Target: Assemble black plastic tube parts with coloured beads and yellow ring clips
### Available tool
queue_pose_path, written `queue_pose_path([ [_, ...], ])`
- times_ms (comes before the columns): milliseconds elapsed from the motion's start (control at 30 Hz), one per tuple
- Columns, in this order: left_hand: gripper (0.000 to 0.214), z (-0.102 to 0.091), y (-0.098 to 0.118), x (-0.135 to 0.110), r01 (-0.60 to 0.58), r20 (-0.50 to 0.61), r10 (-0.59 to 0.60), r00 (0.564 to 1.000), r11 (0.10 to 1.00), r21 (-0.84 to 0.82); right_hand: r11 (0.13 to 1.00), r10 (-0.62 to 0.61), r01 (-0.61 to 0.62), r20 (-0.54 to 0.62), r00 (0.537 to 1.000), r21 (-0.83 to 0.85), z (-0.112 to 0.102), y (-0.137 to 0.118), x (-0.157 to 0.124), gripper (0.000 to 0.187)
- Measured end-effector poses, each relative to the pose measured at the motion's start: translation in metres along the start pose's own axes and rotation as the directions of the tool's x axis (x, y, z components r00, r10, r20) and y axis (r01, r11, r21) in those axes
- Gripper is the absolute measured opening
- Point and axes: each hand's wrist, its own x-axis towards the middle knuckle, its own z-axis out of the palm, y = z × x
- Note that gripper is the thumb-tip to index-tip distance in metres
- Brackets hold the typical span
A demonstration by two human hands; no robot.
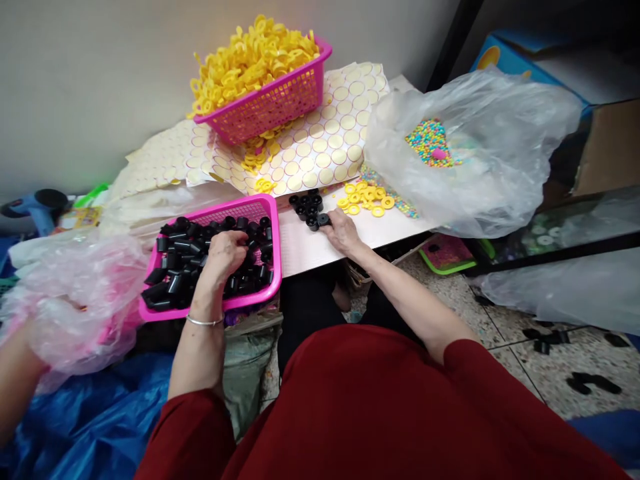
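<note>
My left hand (227, 255) reaches into a pink basket (275, 250) full of short black plastic tubes (186, 247). Its fingers are curled closed, and what lies in them is hidden. On the white tabletop, my right hand (343, 232) pinches a black plastic piece (323, 219) with a round top and a small hole. That piece is at the near edge of a cluster of upright black tubes (304, 205). Just beyond the right hand lies a loose pile of yellow plastic rings (367, 197).
Behind, a pink basket (320, 87) heaped with yellow pieces stands on sheets of round stickers (345, 113). A clear bag (480, 180) with coloured beads (431, 141) lies right. At left, another person's arm (17, 373) touches a plastic bag (85, 300). Black pieces (593, 382) lie on the floor.
</note>
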Motion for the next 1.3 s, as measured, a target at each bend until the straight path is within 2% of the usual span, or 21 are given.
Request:
queue_pose_path([
  [133,0.044,-0.004,-0.004,0.006,-0.172,0.162,0.153,0.975,0.979,0.11,0.999,0.038,-0.038,-0.027,0.999,0.024,0.007,0.0,0.016,0.027],
  [233,0.046,-0.005,-0.002,0.002,-0.249,0.272,0.179,0.945,0.937,0.247,0.991,0.02,-0.005,-0.108,0.994,0.133,0.007,0.005,0.005,0.034],
  [367,0.044,0.0,0.003,-0.004,-0.257,0.273,0.152,0.95,0.877,0.406,0.953,-0.024,0.054,-0.104,0.994,0.297,0.001,0.007,-0.028,0.028],
  [467,0.034,0.004,0.004,-0.003,-0.251,0.252,0.154,0.955,0.873,0.417,0.924,-0.062,0.083,-0.066,0.996,0.372,-0.005,0.001,-0.046,0.02],
  [533,0.028,0.003,-0.001,0.0,-0.244,0.242,0.173,0.955,0.921,0.304,0.91,-0.073,0.09,-0.057,0.996,0.404,-0.009,-0.005,-0.052,0.017],
  [633,0.03,-0.001,-0.01,0.001,-0.154,0.212,0.167,0.963,0.985,-0.074,0.897,-0.072,0.094,-0.067,0.995,0.432,-0.013,-0.013,-0.057,0.015],
  [667,0.032,-0.002,-0.013,0.0,-0.106,0.202,0.152,0.968,0.969,-0.223,0.892,-0.075,0.099,-0.072,0.995,0.44,-0.013,-0.015,-0.058,0.014],
  [733,0.04,-0.004,-0.014,-0.006,-0.009,0.199,0.12,0.973,0.875,-0.483,0.885,-0.1,0.126,-0.081,0.992,0.448,-0.013,-0.021,-0.061,0.011],
  [833,0.052,-0.003,-0.007,-0.016,0.081,0.216,0.103,0.971,0.707,-0.702,0.877,-0.204,0.231,-0.11,0.973,0.421,-0.012,-0.035,-0.064,0.008],
  [933,0.052,-0.003,0.004,-0.024,0.092,0.188,0.091,0.978,0.621,-0.778,0.865,-0.364,0.381,-0.113,0.924,0.327,-0.008,-0.057,-0.06,0.016],
  [1033,0.05,-0.005,0.014,-0.028,0.068,0.135,0.065,0.989,0.61,-0.79,0.845,-0.5,0.493,-0.02,0.866,0.206,-0.001,-0.081,-0.051,0.036],
  [1100,0.049,-0.01,0.02,-0.03,0.059,0.12,0.058,0.991,0.617,-0.785,0.839,-0.534,0.521,0.051,0.844,0.156,0.005,-0.096,-0.043,0.048],
  [1200,0.047,-0.019,0.027,-0.032,0.046,0.095,0.045,0.994,0.625,-0.78,0.863,-0.504,0.492,0.114,0.856,0.12,0.015,-0.114,-0.033,0.042],
  [1300,0.047,-0.028,0.028,-0.03,0.032,0.081,0.049,0.996,0.623,-0.782,0.892,-0.441,0.416,0.139,0.887,0.175,0.023,-0.123,-0.023,0.036],
])
